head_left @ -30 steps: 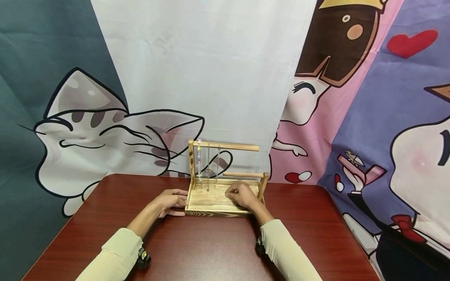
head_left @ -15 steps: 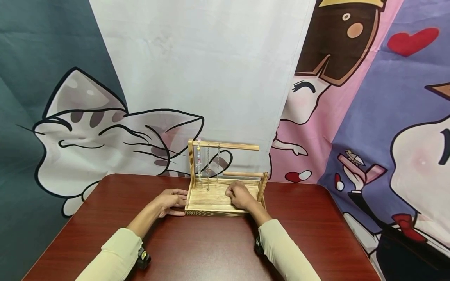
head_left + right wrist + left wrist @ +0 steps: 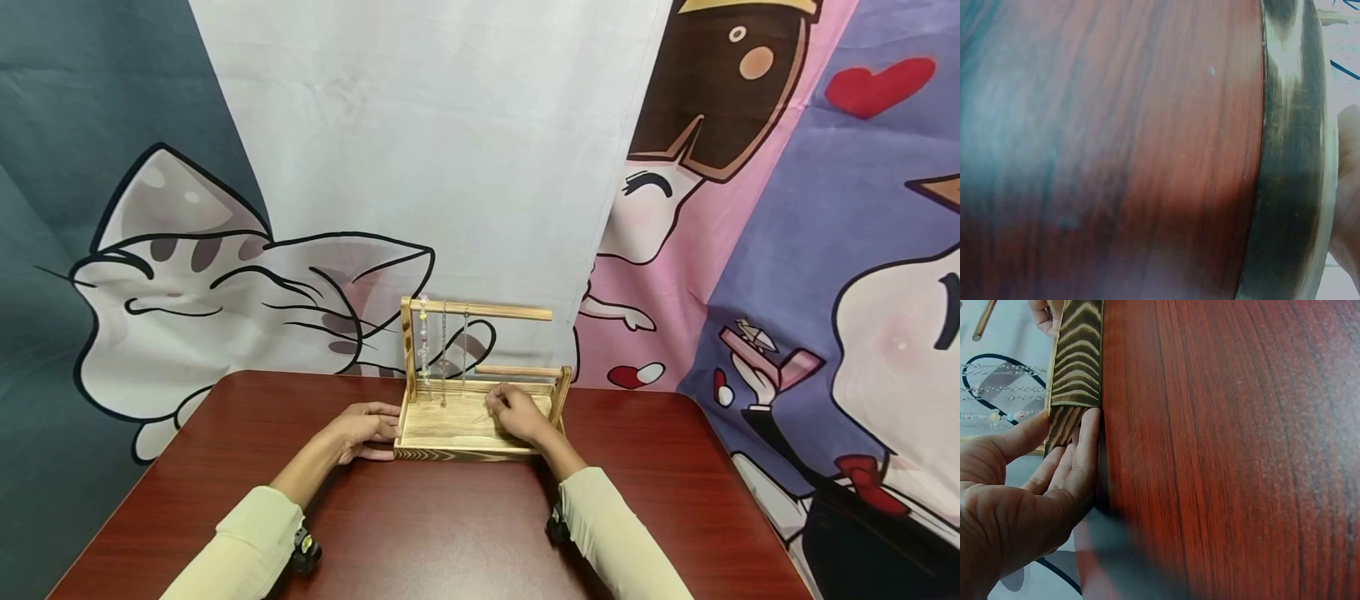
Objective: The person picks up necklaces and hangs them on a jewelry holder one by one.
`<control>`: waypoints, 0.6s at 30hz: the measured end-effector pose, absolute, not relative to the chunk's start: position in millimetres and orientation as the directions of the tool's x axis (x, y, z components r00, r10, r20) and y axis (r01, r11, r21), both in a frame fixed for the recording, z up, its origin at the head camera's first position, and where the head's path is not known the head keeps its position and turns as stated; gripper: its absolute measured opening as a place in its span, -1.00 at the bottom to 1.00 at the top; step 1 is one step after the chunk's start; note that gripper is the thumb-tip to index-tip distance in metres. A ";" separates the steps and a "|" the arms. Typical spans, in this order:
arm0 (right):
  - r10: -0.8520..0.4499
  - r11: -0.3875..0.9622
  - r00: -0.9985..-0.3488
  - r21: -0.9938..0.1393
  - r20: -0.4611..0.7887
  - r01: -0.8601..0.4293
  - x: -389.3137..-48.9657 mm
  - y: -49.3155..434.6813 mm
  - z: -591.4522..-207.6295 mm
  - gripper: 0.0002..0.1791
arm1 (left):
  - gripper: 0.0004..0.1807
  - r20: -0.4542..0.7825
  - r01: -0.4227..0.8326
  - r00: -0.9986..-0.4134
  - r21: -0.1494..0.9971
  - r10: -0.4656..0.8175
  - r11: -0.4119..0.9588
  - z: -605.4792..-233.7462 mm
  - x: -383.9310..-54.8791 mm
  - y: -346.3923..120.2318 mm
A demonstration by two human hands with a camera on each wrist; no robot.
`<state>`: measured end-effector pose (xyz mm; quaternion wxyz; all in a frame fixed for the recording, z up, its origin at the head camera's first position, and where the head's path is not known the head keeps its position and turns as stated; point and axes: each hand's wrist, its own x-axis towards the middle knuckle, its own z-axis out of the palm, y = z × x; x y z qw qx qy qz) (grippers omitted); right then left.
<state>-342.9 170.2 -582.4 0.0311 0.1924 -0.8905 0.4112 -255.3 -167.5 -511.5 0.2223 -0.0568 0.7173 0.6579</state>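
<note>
A wooden jewelry stand (image 3: 450, 435) with a shallow tray base stands on the table. My left hand (image 3: 367, 431) holds the tray's left end; in the left wrist view its thumb is at the upper rim and its fingers lie along the end wall (image 3: 1063, 428). Inside the tray, my right hand (image 3: 517, 412) has its fingertips together on a thin, pale chain (image 3: 480, 418), barely visible. From the upper bar (image 3: 510, 312) hang a beaded strand (image 3: 423, 342) and two metal chains, one of them a longer chain (image 3: 444, 350). In the right wrist view, the tray's front wall (image 3: 1291, 156) hides part of the right hand.
A lower bar (image 3: 517, 372) on a right-hand post (image 3: 561, 400) stands close behind the right hand. The reddish-brown table (image 3: 450, 533) extends in front and to both sides. A printed cloth (image 3: 465, 167) with cartoon figures hangs behind it.
My right hand has shifted slightly right and away from me within the tray, the thin chain trailing from its fingertips. My left hand has stayed at the tray's end.
</note>
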 end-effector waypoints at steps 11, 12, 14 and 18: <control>-0.334 0.654 -0.923 -0.658 0.190 -0.372 -360.2 175.9 -600.2 -0.81 | -0.28 -0.396 -0.375 -0.895 0.917 0.204 0.133 -511.8 -255.5 -167.6; -0.333 0.660 -0.919 -0.644 0.211 -0.387 -359.9 175.8 -600.9 -0.81 | -0.28 -0.396 -0.375 -0.895 0.917 0.205 0.133 -511.8 -255.5 -167.5; -0.328 0.671 -0.911 -0.616 0.251 -0.412 -358.8 174.8 -600.5 -0.81 | -0.28 -0.396 -0.375 -0.895 0.917 0.205 0.133 -511.8 -255.4 -167.4; -0.294 0.682 -0.905 -0.596 0.307 -0.424 -356.5 174.1 -598.4 -0.86 | -0.28 -0.395 -0.375 -0.895 0.918 0.206 0.133 -511.7 -255.3 -167.2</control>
